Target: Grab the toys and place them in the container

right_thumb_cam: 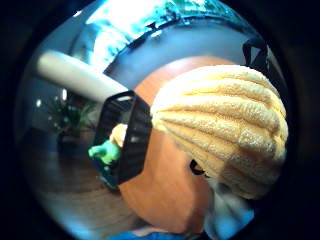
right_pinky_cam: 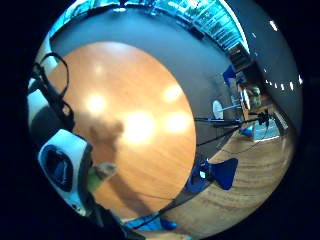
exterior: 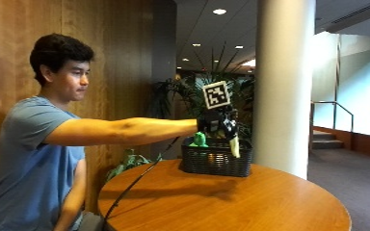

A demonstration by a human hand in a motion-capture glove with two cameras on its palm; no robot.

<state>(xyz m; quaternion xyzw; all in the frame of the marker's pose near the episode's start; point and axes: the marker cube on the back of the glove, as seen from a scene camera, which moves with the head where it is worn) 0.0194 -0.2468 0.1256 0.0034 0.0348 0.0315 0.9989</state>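
Note:
My gloved right hand (exterior: 217,126) is stretched out over the black basket (exterior: 214,162) at the far side of the round wooden table (exterior: 236,202). It holds a pale yellow ribbed plush toy (exterior: 234,146), which hangs down at the basket's rim. In the thumb side palm view this yellow plush toy (right_thumb_cam: 225,125) sits close to the palm, beside the black basket (right_thumb_cam: 129,137). A green toy (exterior: 200,139) stands in the basket, and the green toy (right_thumb_cam: 106,151) shows behind the basket's wall there. The little finger side view looks down on the bare tabletop (right_pinky_cam: 135,125).
A white pillar (exterior: 284,86) and a leafy plant (exterior: 178,91) stand just behind the basket. A wood-panelled wall (exterior: 108,48) runs along the left. Blue chairs (right_pinky_cam: 222,172) stand on the floor past the table's edge.

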